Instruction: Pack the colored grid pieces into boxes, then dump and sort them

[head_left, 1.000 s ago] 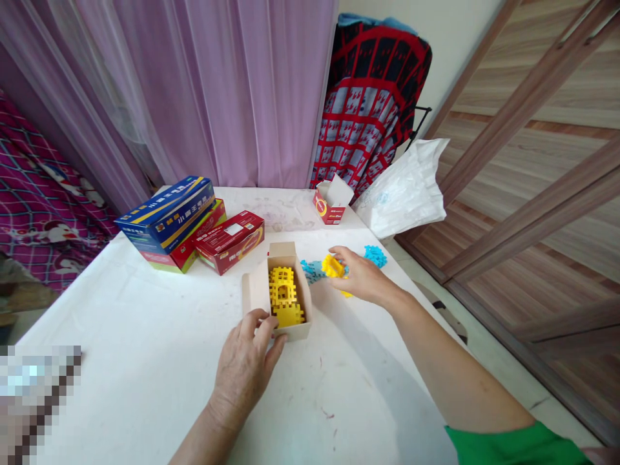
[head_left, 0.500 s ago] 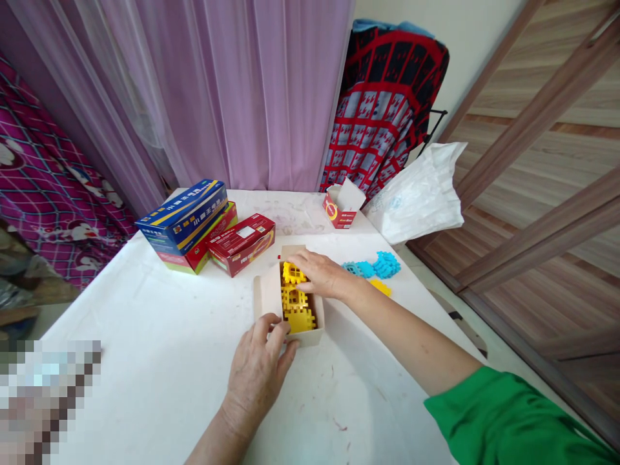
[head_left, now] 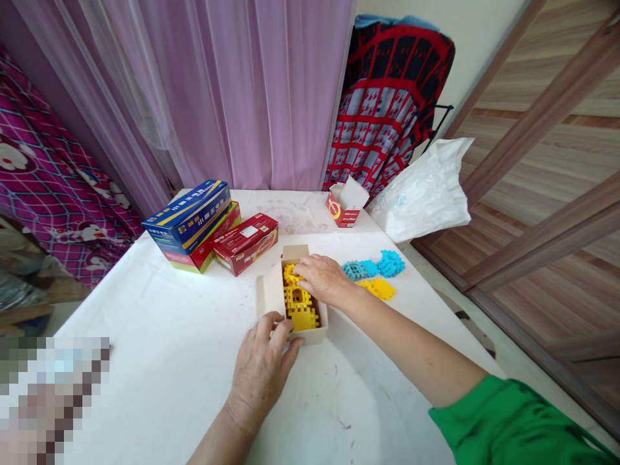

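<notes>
An open cardboard box (head_left: 314,337) stands mid-table with its pale inside flaps folded out. Yellow toothed building blocks (head_left: 303,319) fill it in a row, some with window openings. My left hand (head_left: 259,361) grips the box's near left corner, thumb against the outer front wall and fingers at the rim. Over the far end, my right hand (head_left: 325,279) has its fingers closed on a yellow building block (head_left: 290,274), partly covered by them. To the right of the box lie blue building blocks (head_left: 371,266) and more yellow building blocks (head_left: 380,289).
At the back left, a blue box (head_left: 188,216) rests on a red and green box (head_left: 201,252), beside a closed red box (head_left: 247,244). A small open red carton (head_left: 345,210) stands at the back right, near a white bag (head_left: 421,197). A white cloth (head_left: 169,336) covers the table.
My right hand has moved slightly, and the far yellow block sits a little lower in the box. My left hand keeps its hold on the corner. The view has shifted a little.
</notes>
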`<state>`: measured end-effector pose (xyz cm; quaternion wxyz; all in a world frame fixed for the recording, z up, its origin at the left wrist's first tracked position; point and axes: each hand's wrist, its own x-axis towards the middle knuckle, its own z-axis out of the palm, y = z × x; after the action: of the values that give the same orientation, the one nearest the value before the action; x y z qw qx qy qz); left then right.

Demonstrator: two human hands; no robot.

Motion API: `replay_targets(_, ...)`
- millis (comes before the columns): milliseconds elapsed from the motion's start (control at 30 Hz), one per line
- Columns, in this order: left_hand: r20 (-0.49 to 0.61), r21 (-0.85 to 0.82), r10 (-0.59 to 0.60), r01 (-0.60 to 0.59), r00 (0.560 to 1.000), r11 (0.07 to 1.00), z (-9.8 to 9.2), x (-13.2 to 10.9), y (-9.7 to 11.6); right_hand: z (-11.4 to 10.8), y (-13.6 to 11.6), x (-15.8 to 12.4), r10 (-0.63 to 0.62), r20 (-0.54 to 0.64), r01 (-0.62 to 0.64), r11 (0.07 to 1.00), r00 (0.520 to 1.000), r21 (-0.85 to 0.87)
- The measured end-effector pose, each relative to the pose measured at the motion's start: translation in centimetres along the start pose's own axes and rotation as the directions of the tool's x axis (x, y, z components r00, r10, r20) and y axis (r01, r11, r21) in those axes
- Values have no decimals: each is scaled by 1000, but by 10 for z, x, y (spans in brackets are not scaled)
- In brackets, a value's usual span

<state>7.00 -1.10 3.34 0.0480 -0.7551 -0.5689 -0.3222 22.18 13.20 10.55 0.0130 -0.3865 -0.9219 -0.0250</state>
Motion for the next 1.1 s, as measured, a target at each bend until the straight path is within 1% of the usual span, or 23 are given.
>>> replay_targets(167, 6, 3, 6, -6, 1000, 1000, -1, 0, 0, -2, 5, 1, 79, 46, -80, 996, 996, 33)
replay_targets(267, 13, 13, 8, -8, 1000, 1000, -1, 0, 1, -3, 7, 1, 63, 67, -67, 996, 996, 54)
replay_targets(400, 22, 23, 2, -2, 1000, 1000, -1, 0, 2, 0, 5, 2, 47, 45, -49, 998, 998, 44)
replay_targets(500, 29, 15, 0, -1, 1000, 1000, -2, 1, 2, -6, 9, -2, 58, -26, -55, 995, 998, 88)
replay_targets(533, 28, 12, 3, -4, 1000, 1000, -2, 1, 2, -10, 14, -6, 88, -70, -79, 990, 994, 119)
replay_targets(600, 18, 12, 12, -12, 1000, 1000, -2, 1, 1, -17, 34, -19, 211, -165, -179, 966, 963, 189)
replay_targets(667, 4, 20, 21, -21, 1000, 1000, -2, 1, 1, -19, 63, -40, 386, -212, -339, 912, 898, 230)
replay_targets(700, 0, 24, 25, -25, 1000, 999, -2, 1, 1, -17, 79, -52, 471, -196, -430, 876, 860, 218)
replay_targets(767, -3, 28, 32, -32, 999, 999, -1, 2, 1, -7, 108, -79, 607, -110, -595, 794, 787, 128)
replay_targets(833, -7, 25, 44, -43, 999, 999, -1, 2, 1, 11, 129, -105, 666, -6, -664, 745, 746, 60)
replay_targets(900, -15, 23, 55, -55, 998, 998, -1, 2, 0, 31, 138, -125, 669, 71, -672, 738, 740, 57)
replay_targets(967, -20, 22, 61, -60, 998, 998, 0, 2, -2, 49, 140, -137, 669, 107, -677, 732, 735, 71)
replay_targets(1033, -18, 25, 62, -61, 998, 998, 0, 2, -3, 60, 138, -144, 671, 123, -681, 726, 731, 90)
replay_targets(1100, -19, 31, 66, -66, 998, 997, 0, 2, -4, 63, 134, -146, 661, 135, -674, 730, 738, 111)
